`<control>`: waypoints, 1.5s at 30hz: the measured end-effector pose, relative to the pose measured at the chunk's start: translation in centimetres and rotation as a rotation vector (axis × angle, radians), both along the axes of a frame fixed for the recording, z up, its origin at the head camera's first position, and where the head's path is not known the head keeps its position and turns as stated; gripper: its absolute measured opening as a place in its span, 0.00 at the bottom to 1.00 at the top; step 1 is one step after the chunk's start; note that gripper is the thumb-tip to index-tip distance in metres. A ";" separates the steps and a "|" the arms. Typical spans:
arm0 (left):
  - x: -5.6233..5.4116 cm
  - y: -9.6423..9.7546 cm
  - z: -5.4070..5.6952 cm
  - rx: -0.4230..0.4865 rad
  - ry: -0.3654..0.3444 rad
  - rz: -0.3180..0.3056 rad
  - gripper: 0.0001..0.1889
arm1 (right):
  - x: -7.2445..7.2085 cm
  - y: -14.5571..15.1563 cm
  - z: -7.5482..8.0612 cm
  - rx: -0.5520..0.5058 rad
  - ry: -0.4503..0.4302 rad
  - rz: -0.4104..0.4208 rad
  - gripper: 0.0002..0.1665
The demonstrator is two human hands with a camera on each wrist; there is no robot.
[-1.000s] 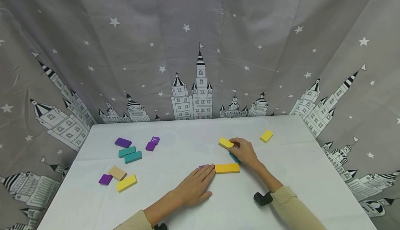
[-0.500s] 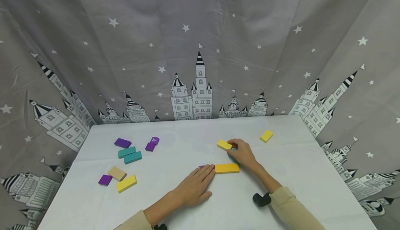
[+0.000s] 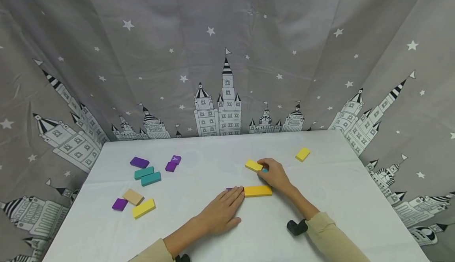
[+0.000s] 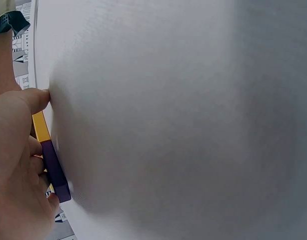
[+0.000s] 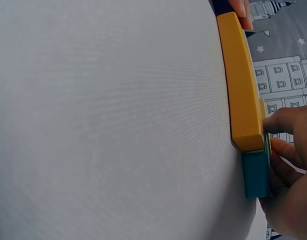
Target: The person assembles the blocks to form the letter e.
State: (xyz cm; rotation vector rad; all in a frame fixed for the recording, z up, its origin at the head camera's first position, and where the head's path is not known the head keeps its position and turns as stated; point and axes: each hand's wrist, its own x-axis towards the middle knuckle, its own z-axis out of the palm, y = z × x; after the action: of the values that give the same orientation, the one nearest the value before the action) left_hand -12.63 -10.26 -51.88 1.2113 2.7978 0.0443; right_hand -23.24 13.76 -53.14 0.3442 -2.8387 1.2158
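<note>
In the head view my left hand (image 3: 221, 211) lies with straight fingers over a purple block (image 4: 55, 172), mostly hidden there. That block meets the end of a long orange-yellow block (image 3: 258, 191). Farther back, my right hand (image 3: 275, 174) pinches a teal block (image 5: 256, 174) between thumb and fingers; only a bit of teal shows from above. A yellow block (image 3: 254, 165) lies directly beside the fingertips, against or very near the teal one. In the right wrist view the teal block appears past the orange-yellow block's end.
At the left lie two teal blocks (image 3: 151, 179), several purple blocks (image 3: 140, 162), a tan block (image 3: 133, 197) and a yellow block (image 3: 143, 208). Another yellow block (image 3: 303, 154) lies at the back right. A grey castle-print curtain (image 3: 227, 36) hangs behind the white table (image 3: 206, 155).
My right hand has shifted slightly left, and the yellow block beside it moved a little left too. The teal block has turned or slid further under the hand. My left hand stays put.
</note>
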 end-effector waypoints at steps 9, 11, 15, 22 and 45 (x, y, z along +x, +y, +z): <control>0.1 0.1 0.3 0.001 -0.008 0.009 0.38 | 0.0 0.0 0.1 -0.001 -0.004 0.005 0.22; 0.1 0.1 0.3 0.004 -0.008 0.009 0.38 | 0.0 0.0 0.1 -0.001 -0.003 0.009 0.22; 0.1 0.1 0.2 0.014 -0.008 0.006 0.38 | 0.1 0.0 0.2 0.005 -0.006 0.008 0.23; 0.1 0.0 0.0 0.021 0.003 0.001 0.38 | 0.0 0.0 0.3 0.011 -0.002 0.008 0.22; 0.0 0.0 0.0 0.017 -0.005 0.009 0.39 | 0.1 0.4 0.5 -0.012 -0.015 0.031 0.24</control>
State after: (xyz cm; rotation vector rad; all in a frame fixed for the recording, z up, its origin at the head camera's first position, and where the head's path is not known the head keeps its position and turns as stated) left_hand -12.63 -10.21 -51.87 1.2005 2.8049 0.0723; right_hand -23.09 14.20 -52.60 0.3816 -2.8476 1.2455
